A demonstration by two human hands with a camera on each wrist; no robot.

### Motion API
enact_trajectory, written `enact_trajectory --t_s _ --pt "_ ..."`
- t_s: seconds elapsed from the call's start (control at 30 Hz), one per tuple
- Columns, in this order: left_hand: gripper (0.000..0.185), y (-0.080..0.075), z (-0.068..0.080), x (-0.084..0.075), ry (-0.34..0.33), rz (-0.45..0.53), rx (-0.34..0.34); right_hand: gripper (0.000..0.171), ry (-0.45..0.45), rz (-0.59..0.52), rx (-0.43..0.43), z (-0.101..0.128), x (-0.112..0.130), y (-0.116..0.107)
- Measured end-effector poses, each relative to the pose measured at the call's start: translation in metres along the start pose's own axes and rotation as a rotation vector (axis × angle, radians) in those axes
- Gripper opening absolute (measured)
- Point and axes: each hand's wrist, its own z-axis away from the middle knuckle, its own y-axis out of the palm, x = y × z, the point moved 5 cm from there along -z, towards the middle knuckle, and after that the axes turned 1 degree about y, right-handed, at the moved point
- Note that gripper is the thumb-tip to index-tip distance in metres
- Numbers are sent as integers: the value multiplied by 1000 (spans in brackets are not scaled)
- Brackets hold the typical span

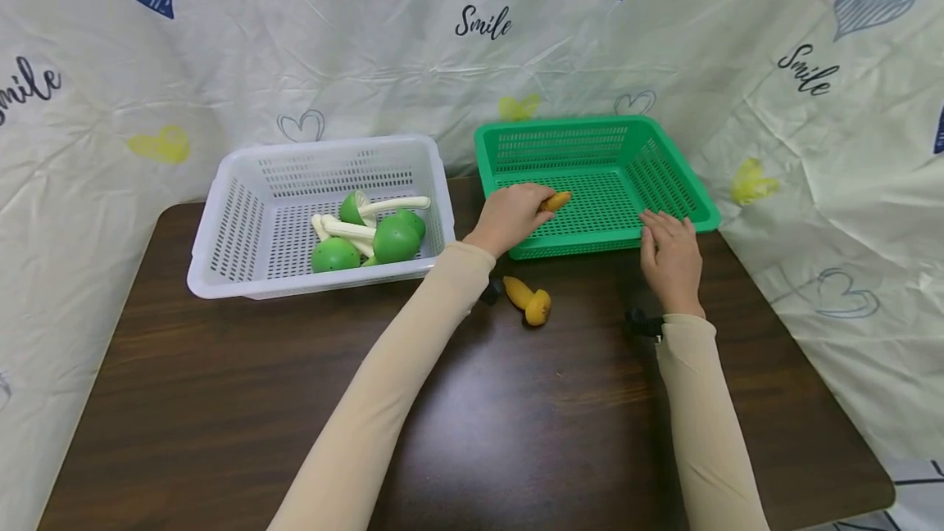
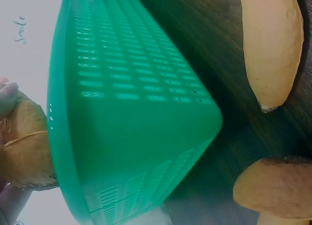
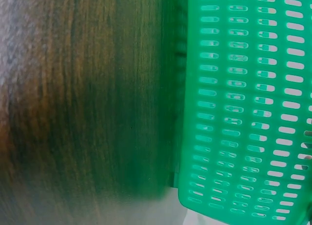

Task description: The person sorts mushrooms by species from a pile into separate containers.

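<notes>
Mushroom (image 1: 555, 201) over green basket (image 1: 667, 156) rim

Two baskets stand side by side at the back of the surface (image 1: 221, 400), against the curtain (image 1: 111, 64): the left basket (image 1: 221, 260) and the right basket (image 1: 664, 138), slightly apart. Several mushrooms (image 1: 372, 232) lie in the left basket. The left hand (image 1: 509, 215) reaches over the near rim of the right basket, holding a mushroom (image 1: 555, 201) inside it. The right hand (image 1: 671, 256) rests at the same rim, further right. A second mushroom (image 1: 529, 300) lies on the surface before the right basket, between the arms.
</notes>
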Motion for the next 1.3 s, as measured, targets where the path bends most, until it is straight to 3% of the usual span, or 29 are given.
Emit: enact_trajectory --t_s 0.47,0.87,1.3 --pt "26 5 0 3 -48 -9 41 28 1 1 -15 -1 2 1" --pt "22 7 5 3 -16 -48 28 27 12 -2 -21 0 2 2" --pt "24 -2 13 13 -36 33 26 30 14 -13 -20 0 3 1"
